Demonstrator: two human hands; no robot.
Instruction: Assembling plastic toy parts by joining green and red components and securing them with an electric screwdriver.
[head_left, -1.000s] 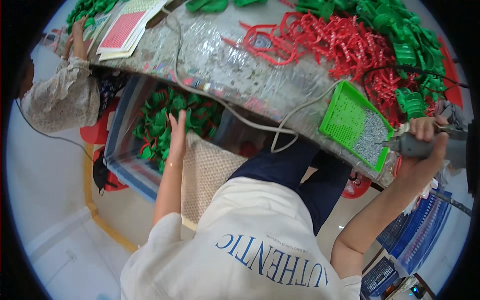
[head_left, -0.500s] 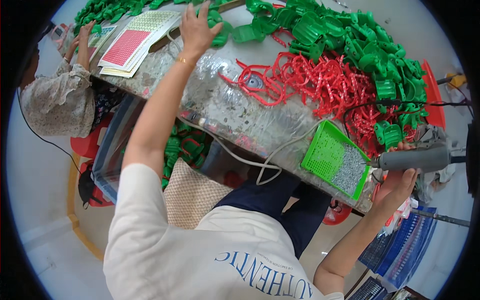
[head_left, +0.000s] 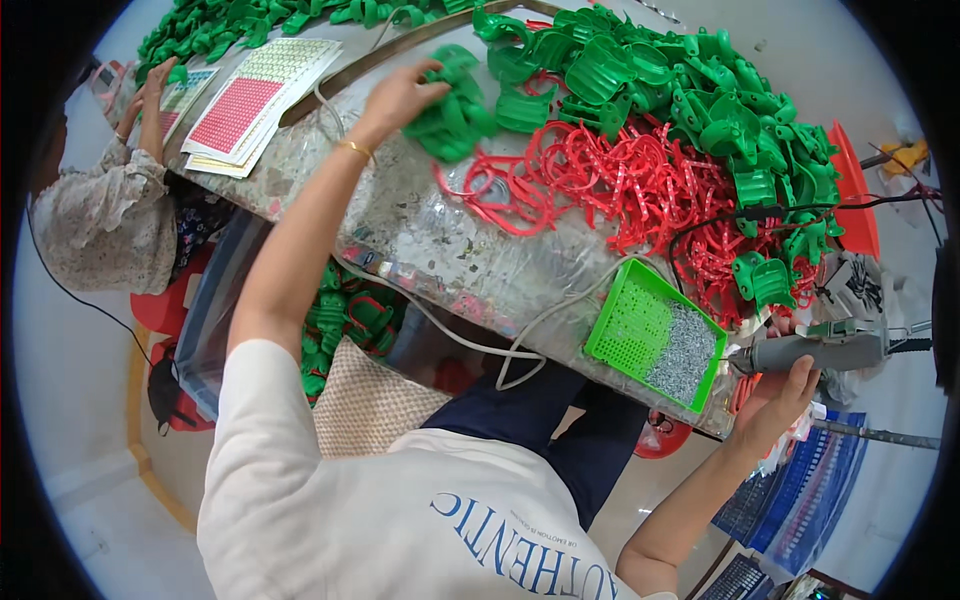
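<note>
My left hand (head_left: 398,98) is over the work table (head_left: 420,215), its fingers closed on the edge of a cluster of green plastic pieces (head_left: 455,110). Motion smears these pieces, so their exact shape and number are unclear. On the right, my right hand (head_left: 778,405) grips a grey electric screwdriver (head_left: 825,352), whose tip points left toward a bright green tray (head_left: 630,325). Small silvery screws (head_left: 685,350) fill the tray's right part. Beside the cluster lies a tangled heap of red plastic straps (head_left: 630,180).
Green curved plastic parts (head_left: 735,125) are piled behind the straps. Printed sheets (head_left: 240,115) lie at the left, near another person's arm (head_left: 150,110). A pale cable (head_left: 450,340) loops over the table's front edge. A blue bin (head_left: 215,320) stands below.
My left hand has come nearer from the far side, bringing the green pieces over the table beside the red straps. The right hand keeps the screwdriver, its tip now closer to the tray.
</note>
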